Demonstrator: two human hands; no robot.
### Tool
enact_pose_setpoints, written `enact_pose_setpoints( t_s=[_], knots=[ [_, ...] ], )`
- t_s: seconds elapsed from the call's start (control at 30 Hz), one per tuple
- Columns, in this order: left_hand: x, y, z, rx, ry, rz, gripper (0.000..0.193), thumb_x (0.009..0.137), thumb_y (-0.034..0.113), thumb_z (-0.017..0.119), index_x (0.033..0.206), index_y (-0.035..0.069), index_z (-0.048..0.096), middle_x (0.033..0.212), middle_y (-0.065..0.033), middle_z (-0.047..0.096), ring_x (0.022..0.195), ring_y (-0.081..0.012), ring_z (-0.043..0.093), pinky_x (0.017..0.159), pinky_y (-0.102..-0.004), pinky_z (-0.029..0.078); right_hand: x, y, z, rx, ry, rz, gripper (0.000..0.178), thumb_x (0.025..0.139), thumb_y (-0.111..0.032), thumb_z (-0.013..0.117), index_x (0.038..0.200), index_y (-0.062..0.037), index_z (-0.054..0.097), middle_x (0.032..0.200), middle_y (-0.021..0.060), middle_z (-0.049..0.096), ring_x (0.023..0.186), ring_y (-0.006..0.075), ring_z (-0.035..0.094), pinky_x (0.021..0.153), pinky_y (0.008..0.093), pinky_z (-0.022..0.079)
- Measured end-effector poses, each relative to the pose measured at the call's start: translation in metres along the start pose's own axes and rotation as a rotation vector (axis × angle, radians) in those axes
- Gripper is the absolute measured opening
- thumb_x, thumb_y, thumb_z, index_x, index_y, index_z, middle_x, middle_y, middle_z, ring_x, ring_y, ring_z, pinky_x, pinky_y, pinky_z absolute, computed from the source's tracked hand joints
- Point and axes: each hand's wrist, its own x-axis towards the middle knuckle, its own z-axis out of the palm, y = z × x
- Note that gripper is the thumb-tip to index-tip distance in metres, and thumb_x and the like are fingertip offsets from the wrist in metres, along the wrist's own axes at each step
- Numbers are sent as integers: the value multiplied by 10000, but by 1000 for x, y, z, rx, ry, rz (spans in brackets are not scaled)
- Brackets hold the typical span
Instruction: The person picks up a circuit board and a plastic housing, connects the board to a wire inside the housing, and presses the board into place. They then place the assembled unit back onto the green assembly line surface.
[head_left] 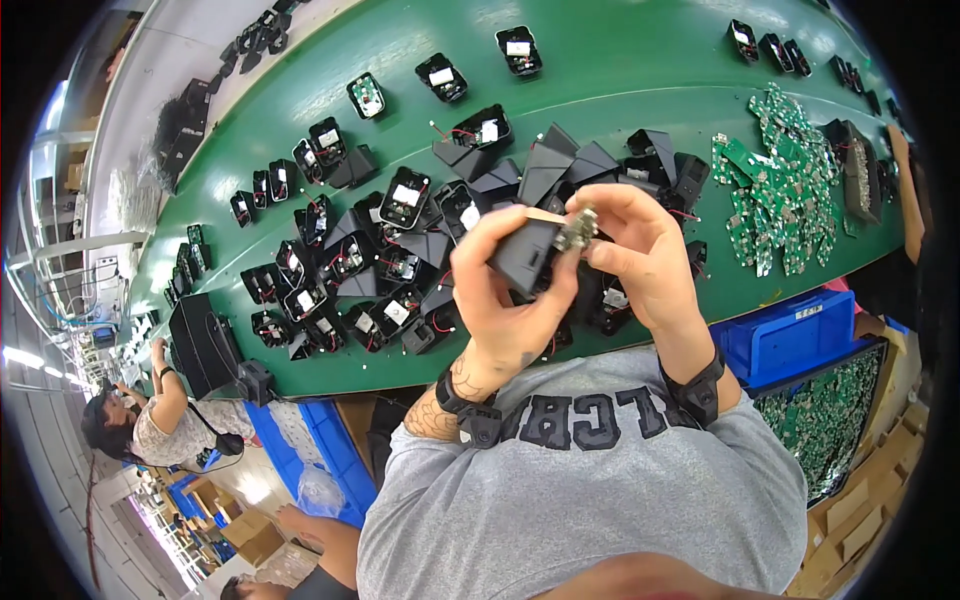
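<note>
My left hand [500, 312] is wrapped round a black plastic housing [522, 258], held tilted above the table. At the housing's right edge, my right hand [642, 262] pinches a small circuit board [577, 231] between thumb and fingers. The left thumb lies close to the board too. Whether the board touches the housing's inside I cannot tell, as the opening faces away. Under and beyond both hands lies a heap of similar black housings [405, 198], several with red wires and white-topped parts inside.
Loose green circuit boards [785, 190] are piled on the green table [620, 60] to the right. Single housings [518, 50] stand along the far side. A blue bin [790, 335] is by the near right edge. Co-workers [150, 415] sit at the left and lower left.
</note>
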Motion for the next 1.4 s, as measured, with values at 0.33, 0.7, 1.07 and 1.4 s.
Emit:
enact_pose_setpoints(
  t_s=[0.33,0.7,1.07,1.4],
  knots=[
    [6,6,-2,27,-83,120,615,723,-111,701,1234,5,380,1011,-193,618,868,-215,636,782,-322,518,-6,-5,1,-1,-51,-57,209,760,-22,724,955,7,653,1040,127,626,937,188,608,853,330,485],
    [-2,4,-1,85,-177,55,654,743,-94,685,1267,21,312,1005,-186,594,874,-197,614,767,-312,508,-4,0,-11,79,-96,17,192,746,-24,735,923,-2,663,1001,113,621,911,179,596,816,293,476],
    [22,6,-13,-230,-499,-691,665,831,-77,559,1425,104,320,1119,-85,548,828,-110,578,641,-229,508,-2,-19,-20,28,-54,125,132,815,-31,697,930,32,687,874,69,682,760,113,618,691,241,494],
    [20,14,-4,-430,-300,-739,631,833,-70,459,1430,101,349,936,-77,589,744,-122,599,657,-253,522,-9,-25,3,-240,129,-41,223,796,31,707,964,16,561,878,126,687,759,137,673,670,239,548]
  ],
)
